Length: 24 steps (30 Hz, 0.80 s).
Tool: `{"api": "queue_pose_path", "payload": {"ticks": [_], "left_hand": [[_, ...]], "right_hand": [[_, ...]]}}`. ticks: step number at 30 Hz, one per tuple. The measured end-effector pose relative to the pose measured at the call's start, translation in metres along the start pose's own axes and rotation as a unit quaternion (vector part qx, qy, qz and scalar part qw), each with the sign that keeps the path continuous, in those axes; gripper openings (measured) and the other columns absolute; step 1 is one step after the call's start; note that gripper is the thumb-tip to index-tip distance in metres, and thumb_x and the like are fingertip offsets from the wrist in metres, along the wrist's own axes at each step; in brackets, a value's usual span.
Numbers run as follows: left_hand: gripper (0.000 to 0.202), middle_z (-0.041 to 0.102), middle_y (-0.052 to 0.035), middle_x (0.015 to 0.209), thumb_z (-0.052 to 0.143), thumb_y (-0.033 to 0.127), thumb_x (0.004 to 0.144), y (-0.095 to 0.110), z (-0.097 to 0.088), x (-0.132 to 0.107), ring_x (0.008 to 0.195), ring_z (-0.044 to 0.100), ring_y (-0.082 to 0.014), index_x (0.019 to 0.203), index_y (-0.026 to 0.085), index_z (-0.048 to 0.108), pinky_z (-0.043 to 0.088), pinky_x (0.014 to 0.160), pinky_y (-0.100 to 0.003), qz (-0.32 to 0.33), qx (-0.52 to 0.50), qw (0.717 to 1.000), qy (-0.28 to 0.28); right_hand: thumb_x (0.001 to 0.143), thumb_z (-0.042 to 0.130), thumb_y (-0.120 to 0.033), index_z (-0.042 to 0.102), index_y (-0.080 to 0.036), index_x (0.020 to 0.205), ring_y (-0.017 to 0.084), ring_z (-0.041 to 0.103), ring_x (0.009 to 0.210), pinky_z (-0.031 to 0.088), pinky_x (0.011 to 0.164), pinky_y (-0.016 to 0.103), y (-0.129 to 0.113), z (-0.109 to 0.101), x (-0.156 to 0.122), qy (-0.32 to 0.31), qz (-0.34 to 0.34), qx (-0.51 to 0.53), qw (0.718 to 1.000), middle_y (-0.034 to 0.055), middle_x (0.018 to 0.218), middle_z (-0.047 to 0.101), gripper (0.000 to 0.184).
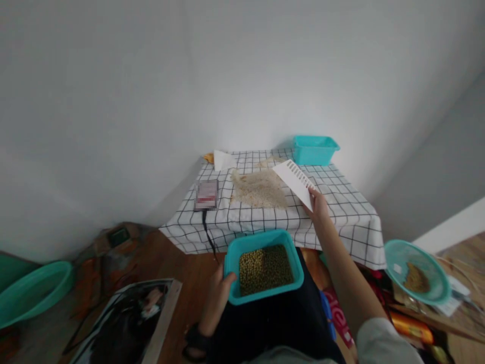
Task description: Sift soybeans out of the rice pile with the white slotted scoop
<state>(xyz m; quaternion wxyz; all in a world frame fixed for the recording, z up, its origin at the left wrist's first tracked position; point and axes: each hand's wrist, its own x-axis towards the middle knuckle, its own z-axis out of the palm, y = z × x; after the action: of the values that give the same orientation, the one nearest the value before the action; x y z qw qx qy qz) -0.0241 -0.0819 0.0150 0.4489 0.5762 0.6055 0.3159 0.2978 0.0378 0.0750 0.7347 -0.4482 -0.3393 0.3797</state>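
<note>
My left hand (221,285) grips the left rim of a turquoise plastic basin (297,263), which sits over my lap. Yellowish beans (250,270) fill its left part and darker green beans (278,265) its right. Out over the table, my right hand (318,205) is closed on the lower right end of a white slotted card (293,179), held tilted with a row of slots along its upper edge. Below and left of the card lies a patch of pale grain-like material (259,189) on the checked cloth.
A second turquoise bin (316,151) stands at the back right of the checked cloth (348,202). A dark-edged box with a strap (206,194) and white paper (224,161) lie on the left. Round basins stand on either side: one at left (56,280), one at right (441,283).
</note>
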Motion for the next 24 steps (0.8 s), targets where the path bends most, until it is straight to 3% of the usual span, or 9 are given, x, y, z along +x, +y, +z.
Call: {"api": "queue_pose_path", "payload": {"ticks": [4,9,14,19,24], "left_hand": [[0.038,0.070,-0.0057,0.087,0.048,0.032,0.072,0.011,0.001,0.013,0.089,0.065,-0.0273,0.102,0.015,0.063,0.048,0.086,-0.039,0.018,0.008,0.999,0.033],[0.033,0.068,-0.0029,0.075,0.049,0.030,0.068,0.013,-0.008,0.023,0.075,0.065,-0.0253,0.094,0.018,0.064,0.049,0.071,-0.035,0.016,0.000,1.000,0.023],[0.042,0.074,-0.0059,0.088,0.050,0.031,0.067,0.017,-0.009,0.029,0.083,0.067,-0.0266,0.104,0.016,0.065,0.050,0.079,-0.036,0.018,-0.021,1.000,0.013],[0.040,0.076,-0.0066,0.098,0.053,0.031,0.068,0.030,-0.008,0.032,0.092,0.068,-0.0297,0.102,0.018,0.067,0.049,0.087,-0.039,0.000,-0.026,1.000,0.009],[0.044,0.077,-0.0081,0.102,0.054,0.033,0.068,0.022,-0.012,0.038,0.096,0.069,-0.0314,0.107,0.015,0.067,0.051,0.089,-0.041,-0.059,-0.059,0.996,0.006]], "right_hand": [[0.092,0.059,-0.039,0.057,-0.018,0.125,0.022,0.062,0.106,0.054,0.089,0.044,-0.001,0.002,0.001,0.009,0.048,0.052,0.997,0.0095,0.126,0.059,0.039],[0.092,0.059,-0.039,0.056,-0.017,0.125,0.022,0.062,0.106,0.054,0.088,0.044,0.005,0.001,0.006,0.020,0.093,0.109,0.990,0.0095,0.125,0.059,0.039],[0.092,0.059,-0.039,0.058,-0.017,0.122,0.020,0.063,0.103,0.055,0.086,0.042,0.007,0.001,0.007,0.018,0.105,0.139,0.984,0.0090,0.121,0.061,0.038],[0.086,0.059,-0.029,0.067,-0.017,0.097,0.018,0.069,0.084,0.058,0.073,0.030,0.004,-0.001,0.002,0.016,0.098,0.144,0.985,0.0047,0.097,0.072,0.018],[0.080,0.065,-0.029,0.069,-0.018,0.096,0.016,0.070,0.077,0.058,0.069,0.025,0.000,-0.003,-0.002,0.023,0.106,0.122,0.987,0.0026,0.092,0.075,0.020]]}}
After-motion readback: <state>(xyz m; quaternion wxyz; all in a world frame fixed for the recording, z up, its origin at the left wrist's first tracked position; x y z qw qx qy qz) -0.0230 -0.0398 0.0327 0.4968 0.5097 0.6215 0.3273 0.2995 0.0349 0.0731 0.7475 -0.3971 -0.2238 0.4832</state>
